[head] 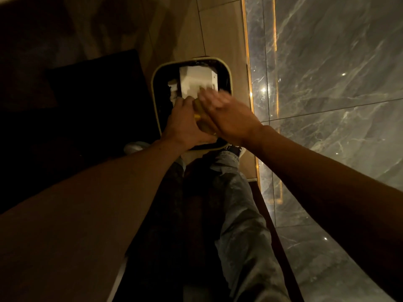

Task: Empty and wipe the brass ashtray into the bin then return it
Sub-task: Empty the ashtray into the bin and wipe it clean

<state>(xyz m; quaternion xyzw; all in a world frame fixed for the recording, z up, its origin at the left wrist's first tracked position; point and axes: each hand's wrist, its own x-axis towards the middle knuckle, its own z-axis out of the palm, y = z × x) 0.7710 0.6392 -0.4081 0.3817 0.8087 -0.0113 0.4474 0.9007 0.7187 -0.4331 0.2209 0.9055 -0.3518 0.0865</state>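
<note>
Over the open bin (156, 101) the left hand (185, 125) has its grip clenched on the brass ashtray (201, 118) while the blurred right hand (226, 118), its grip hidden from me, seems mid-wipe, so next comes carrying it back.

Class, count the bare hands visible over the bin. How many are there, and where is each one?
2. The left hand grips the brass ashtray over the bin; the right hand, blurred, lies against the ashtray's right side. None seem hidden.
</note>
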